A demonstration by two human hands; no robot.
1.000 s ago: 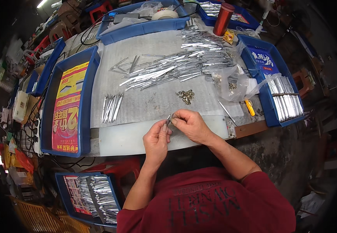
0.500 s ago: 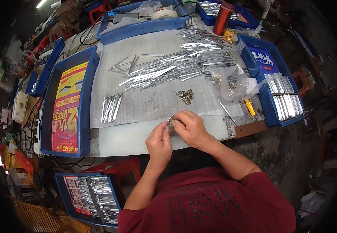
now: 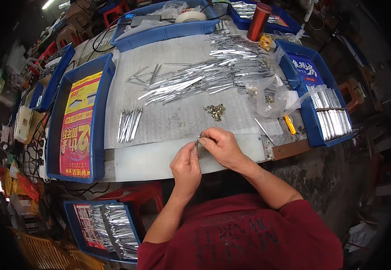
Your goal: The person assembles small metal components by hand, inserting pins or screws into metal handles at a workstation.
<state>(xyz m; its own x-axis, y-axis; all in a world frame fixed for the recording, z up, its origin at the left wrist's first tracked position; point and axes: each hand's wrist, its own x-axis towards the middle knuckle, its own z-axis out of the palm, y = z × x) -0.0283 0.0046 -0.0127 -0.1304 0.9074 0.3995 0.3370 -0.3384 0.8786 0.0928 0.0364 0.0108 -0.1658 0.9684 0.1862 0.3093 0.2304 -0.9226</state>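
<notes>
Slim metal piece (image 3: 197,141) is standing between my two hands near the centre of the frame, above the near edge of the white board (image 3: 155,157). My left hand (image 3: 186,166) is pinching it low with a narrow grip, thumb lying along it, and my right hand (image 3: 223,146) is closing thumb and forefinger on its upper end. Whether a small part is also hiding under those fingertips, I cannot tell.

Compared with a second ago, my left hand is sitting slightly farther right, its fingers folding in more tightly; I am judging that both hands are now steadying the piece for fine fingertip work at its top. Around them, nothing is visibly shifting: the brass-coloured bits (image 3: 214,112) are lying just right of centre, the small row of strips (image 3: 130,125) is resting left of centre, and the big heap of metal strips (image 3: 213,72) is spreading across the upper middle.
</notes>
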